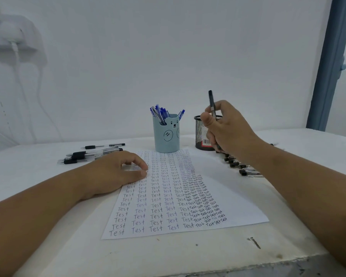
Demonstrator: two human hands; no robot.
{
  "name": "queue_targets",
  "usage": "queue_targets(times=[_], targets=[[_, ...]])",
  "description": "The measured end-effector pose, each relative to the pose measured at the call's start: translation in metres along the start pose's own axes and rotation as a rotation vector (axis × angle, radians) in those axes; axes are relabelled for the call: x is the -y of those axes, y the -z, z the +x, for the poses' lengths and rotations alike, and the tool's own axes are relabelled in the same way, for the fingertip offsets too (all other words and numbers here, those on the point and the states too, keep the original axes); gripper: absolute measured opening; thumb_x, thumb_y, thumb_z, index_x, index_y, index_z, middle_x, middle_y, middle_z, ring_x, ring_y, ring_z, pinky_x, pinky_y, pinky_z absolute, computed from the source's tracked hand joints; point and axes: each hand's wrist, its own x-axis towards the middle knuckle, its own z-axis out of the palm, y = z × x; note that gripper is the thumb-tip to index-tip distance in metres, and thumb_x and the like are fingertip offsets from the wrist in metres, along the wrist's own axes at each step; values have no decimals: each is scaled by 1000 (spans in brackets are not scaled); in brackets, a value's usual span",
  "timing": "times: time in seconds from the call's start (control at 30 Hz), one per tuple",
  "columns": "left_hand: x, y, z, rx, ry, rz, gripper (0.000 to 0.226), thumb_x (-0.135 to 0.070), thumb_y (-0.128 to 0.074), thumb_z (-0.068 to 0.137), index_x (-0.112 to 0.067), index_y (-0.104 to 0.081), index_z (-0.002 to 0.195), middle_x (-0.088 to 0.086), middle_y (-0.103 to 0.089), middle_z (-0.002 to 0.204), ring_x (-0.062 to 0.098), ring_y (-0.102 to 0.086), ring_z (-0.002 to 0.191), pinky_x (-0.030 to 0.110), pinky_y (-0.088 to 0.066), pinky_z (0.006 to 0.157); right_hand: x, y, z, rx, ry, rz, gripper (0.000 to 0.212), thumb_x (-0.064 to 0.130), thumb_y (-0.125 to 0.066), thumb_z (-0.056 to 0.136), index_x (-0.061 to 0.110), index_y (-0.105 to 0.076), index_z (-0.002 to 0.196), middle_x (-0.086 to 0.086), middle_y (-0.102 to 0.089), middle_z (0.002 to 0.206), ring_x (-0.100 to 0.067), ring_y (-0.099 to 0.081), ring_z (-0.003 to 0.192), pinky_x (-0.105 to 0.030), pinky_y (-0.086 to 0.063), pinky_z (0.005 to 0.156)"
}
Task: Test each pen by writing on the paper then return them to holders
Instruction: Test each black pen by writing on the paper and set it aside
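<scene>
Right hand grips black pen near-upright, cap up; left hand relaxed on paper

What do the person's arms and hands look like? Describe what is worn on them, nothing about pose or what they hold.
Both forearms are bare as far as the frame shows: no sleeve reaches into view. The left hand and right hand wear no gloves, and no rings, watch or bracelet show on the visible sides. No cables, straps or markings are on either arm.
</scene>
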Motion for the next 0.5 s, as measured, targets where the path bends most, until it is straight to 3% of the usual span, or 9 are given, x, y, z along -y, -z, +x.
queue_targets(times=[0.1,0.2,0.27,0.33,0.5], targets=[[0,0,0,0,2,-6,19,-52,-72,83,-44,-71,100,-29,-56,116,-13,-45,110,29,-35,102,-2,5,3,35,70,-186,22,40,-55,102,19,-59,103,-4,-57,58,-11,-45,39,-21,-37,43],[0,0,0,-2,2,-21,17,-52,-72,82,-46,-72,98,-29,-57,116,-12,-46,112,30,-35,103,-4,15,7,46,109,-487,19,32,-59,101,19,-71,97,-1,-57,82,-9,-50,62,-23,-39,59],[0,0,0,-3,-1,-22,16,-50,-73,82,-46,-72,98,-28,-57,116,-11,-46,112,29,-36,102,-8,25,11,57,69,-585,17,23,-65,98,19,-75,111,3,-55,87,-12,-51,73,-24,-39,65],[-1,-1,0,-3,2,-22,16,-49,-72,83,-45,-72,98,-28,-57,117,-12,-45,109,29,-35,101,-11,37,14,63,1,-607,34,15,-71,93,23,-70,126,9,-57,86,-14,-55,77,-23,-39,70],[-1,0,-1,-2,14,-17,12,-50,-72,84,-49,-71,96,-28,-56,117,-15,-43,107,28,-34,96,-18,56,15,80,-117,-821,23,4,-67,91,23,-78,98,1,-66,83,-18,-58,71,-27,-48,70]])
